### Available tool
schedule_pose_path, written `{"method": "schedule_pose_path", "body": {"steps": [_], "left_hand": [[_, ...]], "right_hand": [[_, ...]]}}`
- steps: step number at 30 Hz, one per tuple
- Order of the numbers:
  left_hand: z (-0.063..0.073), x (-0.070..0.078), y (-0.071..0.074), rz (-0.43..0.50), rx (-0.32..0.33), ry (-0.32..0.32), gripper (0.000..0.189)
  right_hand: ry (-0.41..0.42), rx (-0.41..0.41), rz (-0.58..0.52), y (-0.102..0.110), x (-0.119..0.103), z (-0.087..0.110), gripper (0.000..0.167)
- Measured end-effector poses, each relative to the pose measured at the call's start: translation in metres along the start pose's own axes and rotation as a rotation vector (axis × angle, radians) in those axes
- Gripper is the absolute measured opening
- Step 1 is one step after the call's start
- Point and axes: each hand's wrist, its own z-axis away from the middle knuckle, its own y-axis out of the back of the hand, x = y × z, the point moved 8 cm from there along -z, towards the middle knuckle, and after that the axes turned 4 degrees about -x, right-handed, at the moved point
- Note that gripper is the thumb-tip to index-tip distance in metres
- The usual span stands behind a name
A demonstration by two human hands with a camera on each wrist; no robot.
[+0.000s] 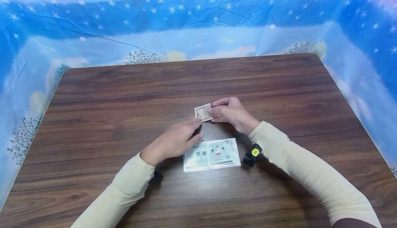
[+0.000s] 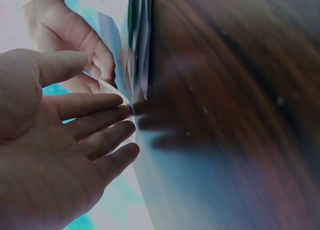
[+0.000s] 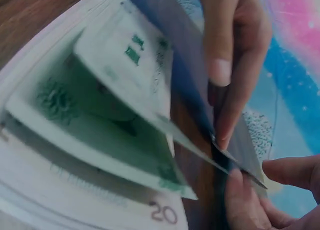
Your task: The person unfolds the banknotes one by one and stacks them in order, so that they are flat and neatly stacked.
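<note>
A small paper note with a greyish-brown print and white border lies near the middle of the table. My right hand pinches its right edge between thumb and fingers. With nearly straight fingers, my left hand touches the note's lower left edge; the left wrist view shows those fingertips down at the tabletop, thumb apart. Just nearer to me is a stack of pale green paper notes, partly under the left thumb's side. In the right wrist view the stacked notes are bent up, and one shows the number 20.
The brown wood-grain table spreads out on all sides. A blue and pink curtain with snowflakes hangs behind and beside it. Black straps sit at both wrists.
</note>
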Motion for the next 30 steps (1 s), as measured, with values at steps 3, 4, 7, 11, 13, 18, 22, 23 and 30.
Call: {"method": "schedule_pose_path", "body": {"steps": [3,4,7,11,13,18,22,23,30], "left_hand": [[0.003,0.003,0.000,0.023,0.007,0.004,0.055],[0.003,0.004,0.002,0.036,0.024,0.005,0.055],[0.008,0.005,0.012,0.096,0.134,0.026,0.054],[0.017,-0.006,0.028,0.306,0.334,0.100,0.051],[0.019,-0.014,0.029,0.500,0.387,0.139,0.050],[0.017,-0.028,0.012,1.150,0.386,0.240,0.045],[0.016,-0.030,0.002,1.395,0.397,0.300,0.038],[0.017,-0.029,0.002,1.417,0.403,0.305,0.037],[0.017,-0.023,0.000,1.435,0.419,0.274,0.038]], "right_hand": [[0.001,0.022,0.052,0.001,0.002,0.000,0.035],[0.008,0.028,0.064,0.001,0.001,0.001,0.033],[0.028,0.035,0.088,0.002,-0.002,0.005,0.031],[0.049,0.024,0.074,0.004,-0.007,0.014,0.031],[0.055,0.013,0.063,0.003,-0.010,0.020,0.031],[0.077,-0.034,0.061,-0.002,-0.013,0.036,0.030],[0.122,-0.065,0.064,-0.008,-0.015,0.043,0.026],[0.134,-0.065,0.069,-0.009,-0.015,0.044,0.025],[0.164,-0.038,0.230,-0.015,-0.016,0.054,0.036]]}}
